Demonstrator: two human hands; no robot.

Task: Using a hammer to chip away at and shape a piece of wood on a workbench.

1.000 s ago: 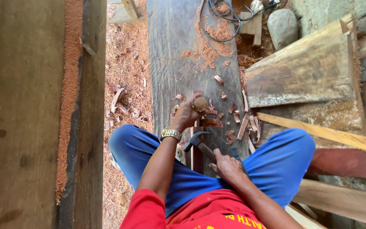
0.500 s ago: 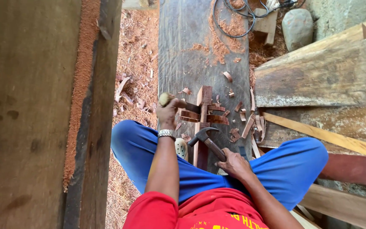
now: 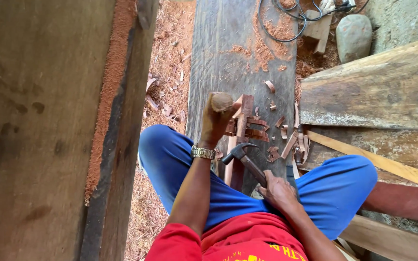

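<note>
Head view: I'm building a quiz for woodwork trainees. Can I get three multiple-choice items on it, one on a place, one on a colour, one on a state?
1. Where is the hammer?
A. in the right hand
B. on the sawdust
C. on the stone

2. What colour are the trousers?
A. black
B. blue
C. white

3. How is the left hand?
A. flat on the plank
B. empty in the air
C. closed round a wooden handle

Key:
1 A, the right hand grips its shaft.
2 B, both legs are blue.
3 C, its fingers wrap the wooden handle over the plank.
</note>
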